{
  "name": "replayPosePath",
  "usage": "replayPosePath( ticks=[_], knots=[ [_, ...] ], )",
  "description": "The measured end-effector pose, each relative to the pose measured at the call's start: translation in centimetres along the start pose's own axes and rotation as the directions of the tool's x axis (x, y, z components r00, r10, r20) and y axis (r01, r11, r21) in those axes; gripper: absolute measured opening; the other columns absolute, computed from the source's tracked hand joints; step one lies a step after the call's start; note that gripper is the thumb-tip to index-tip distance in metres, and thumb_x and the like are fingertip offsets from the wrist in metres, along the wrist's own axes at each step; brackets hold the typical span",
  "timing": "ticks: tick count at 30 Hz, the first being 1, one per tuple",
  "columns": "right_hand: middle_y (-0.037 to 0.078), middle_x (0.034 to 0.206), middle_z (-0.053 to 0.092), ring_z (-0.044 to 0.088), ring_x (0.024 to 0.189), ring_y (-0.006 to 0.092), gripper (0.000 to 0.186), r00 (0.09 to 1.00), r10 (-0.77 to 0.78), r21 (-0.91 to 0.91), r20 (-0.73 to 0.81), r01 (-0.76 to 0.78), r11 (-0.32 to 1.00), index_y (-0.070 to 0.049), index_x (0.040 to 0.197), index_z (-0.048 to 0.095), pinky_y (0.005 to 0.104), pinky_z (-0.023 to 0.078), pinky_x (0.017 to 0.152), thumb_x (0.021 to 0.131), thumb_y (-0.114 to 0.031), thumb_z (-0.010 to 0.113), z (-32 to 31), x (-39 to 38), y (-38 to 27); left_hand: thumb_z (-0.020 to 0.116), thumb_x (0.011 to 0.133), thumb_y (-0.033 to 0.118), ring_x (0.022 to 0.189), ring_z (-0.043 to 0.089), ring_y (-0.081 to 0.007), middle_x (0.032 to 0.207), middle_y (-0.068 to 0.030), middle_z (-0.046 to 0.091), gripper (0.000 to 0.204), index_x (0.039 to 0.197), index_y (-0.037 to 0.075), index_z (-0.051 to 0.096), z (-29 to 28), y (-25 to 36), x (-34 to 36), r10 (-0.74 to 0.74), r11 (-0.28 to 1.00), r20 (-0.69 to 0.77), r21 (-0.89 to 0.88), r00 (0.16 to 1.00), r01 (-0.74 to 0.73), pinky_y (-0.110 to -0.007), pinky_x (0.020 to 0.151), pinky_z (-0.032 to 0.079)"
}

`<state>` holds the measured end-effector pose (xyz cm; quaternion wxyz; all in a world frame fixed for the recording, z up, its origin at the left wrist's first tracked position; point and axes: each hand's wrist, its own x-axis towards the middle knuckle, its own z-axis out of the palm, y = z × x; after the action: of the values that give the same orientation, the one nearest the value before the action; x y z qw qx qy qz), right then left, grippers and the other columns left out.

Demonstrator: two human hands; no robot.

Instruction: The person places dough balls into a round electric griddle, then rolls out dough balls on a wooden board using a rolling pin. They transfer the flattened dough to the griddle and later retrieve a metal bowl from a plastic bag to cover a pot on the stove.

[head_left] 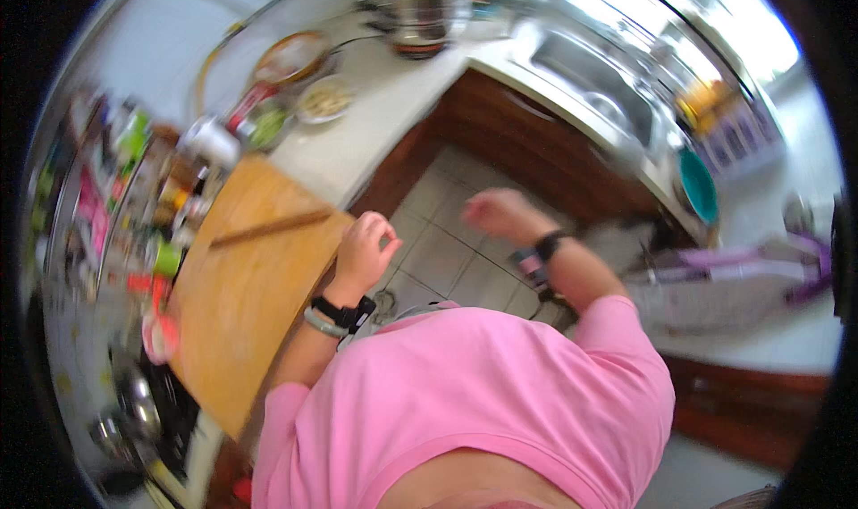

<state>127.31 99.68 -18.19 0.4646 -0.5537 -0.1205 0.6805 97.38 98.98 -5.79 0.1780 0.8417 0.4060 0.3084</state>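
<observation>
My left hand (365, 254) is beside the right edge of a large wooden board (246, 321), its fingers curled in and nothing visible in them. On that wrist are a black band and a pale bangle (323, 322). Out over the floor, away from the counters, my right hand (502, 216) is smeared by motion, so its fingers cannot be made out. It wears a dark wristband (549, 244). A thin brown rolling pin (271, 228) lies across the board, a little left of my left hand.
Bottles and jars (183, 192) crowd the board's far left. Beyond it stand a plate of pale food (324, 99), a basket (292, 57) and a glass kettle (420, 17). A sink (594, 75) is far right, near a teal basin (697, 185). Pans (134, 402) sit lower left.
</observation>
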Motion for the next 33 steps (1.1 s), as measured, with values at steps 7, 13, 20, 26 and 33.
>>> replayPosePath(
  ticks=[7,13,20,26,33],
  knots=[
    [0.013,0.087,0.054,0.053,0.08,0.0246,0.02,0.777,-0.486,-0.392,-0.401,0.334,0.857,0.001,0.09,0.055,0.036,0.044,0.072,0.085,-0.016,0.048,-13.2,3.1,-20.5,0.053,0.078,0.017,0.066,0.057,-0.0273,0.069,-0.0107,0.057,0.016,0.069,0.005,0.059,-4.9,-4.9,-8.2,-0.391,0.912,-0.204,0.044,0.898,0.407,-0.036,0.06,0.045],
    [0.014,0.093,0.054,0.052,0.086,0.026,0.021,0.909,-0.411,-0.674,0.074,0.349,0.651,0.0,0.096,0.055,0.0357,0.043,0.076,0.082,-0.016,0.051,-4.2,4.4,-17.3,0.053,0.082,0.018,0.063,0.056,-0.0163,0.067,-0.0075,0.057,0.02,0.072,0.001,0.057,-7.7,-6.1,-17.1,-0.775,0.593,-0.467,-0.306,0.426,0.745,-0.028,0.06,0.045],
    [0.014,0.101,0.054,0.052,0.093,0.0277,0.026,0.841,-0.064,-0.745,0.537,0.508,0.432,-0.001,0.102,0.055,0.0352,0.042,0.081,0.079,-0.014,0.055,13.4,3.0,-6.3,0.051,0.086,0.019,0.069,0.056,-0.0125,0.078,-0.0049,0.059,0.019,0.087,0.001,0.057,-13.9,-9.6,-25.4,-0.913,0.396,-0.38,-0.739,0.149,0.545,-0.025,0.063,0.046],
    [0.015,0.107,0.053,0.051,0.099,0.0291,0.033,0.667,-0.079,-0.671,0.741,0.737,-0.078,-0.002,0.108,0.055,0.0348,0.041,0.085,0.077,-0.013,0.058,24.0,0.9,1.2,0.052,0.086,0.019,0.081,0.055,-0.0158,0.088,-0.0045,0.057,0.02,0.099,0.005,0.051,-19.6,-14.0,-29.2,-0.999,-0.006,0.013,-0.991,-0.05,-0.136,-0.028,0.073,0.045],
    [0.013,0.122,0.044,0.041,0.112,0.0325,0.047,0.548,-0.158,-0.564,0.821,0.738,-0.372,-0.007,0.121,0.045,0.0375,0.035,0.095,0.077,-0.015,0.057,30.0,1.5,6.6,0.046,0.088,0.017,0.088,0.052,-0.0228,0.095,-0.0106,0.051,0.018,0.098,0.003,0.043,-24.4,-19.3,-29.8,-0.998,-0.032,0.05,-0.887,-0.026,-0.46,-0.035,0.079,0.046]
  ],
)
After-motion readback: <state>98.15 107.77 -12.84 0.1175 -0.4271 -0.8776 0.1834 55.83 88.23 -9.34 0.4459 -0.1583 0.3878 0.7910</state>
